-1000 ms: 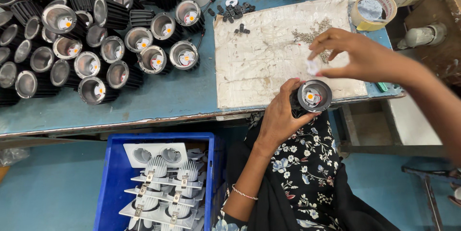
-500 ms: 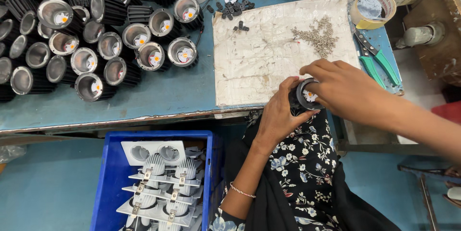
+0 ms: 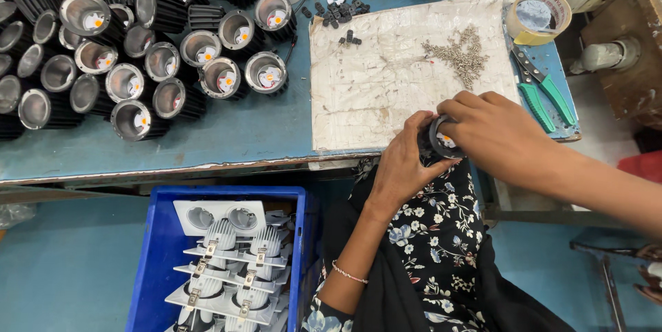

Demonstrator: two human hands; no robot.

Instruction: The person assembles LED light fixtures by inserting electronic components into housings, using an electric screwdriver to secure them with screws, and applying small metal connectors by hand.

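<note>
Left hand (image 3: 403, 166) grips the lamp (image 3: 436, 140) firmly; right hand (image 3: 493, 132), at its three o'clock, pinches over the rim. Best keep the lamp level, pressing squarely.

Lamp housings (image 3: 138, 49) crowd the desk (image 3: 234, 135) at left; a work mat (image 3: 386, 77) lies right of them, screws (image 3: 462, 56) on its far right. Pliers (image 3: 538, 87) lie right of the mat, with a crate (image 3: 162, 256) below the desk's near edge.

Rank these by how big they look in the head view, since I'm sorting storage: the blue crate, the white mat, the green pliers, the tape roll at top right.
1. White mat
2. Blue crate, cut off by the frame and nearer the camera, so unsure against the mat
3. Green pliers
4. Tape roll, close to the pliers
</note>
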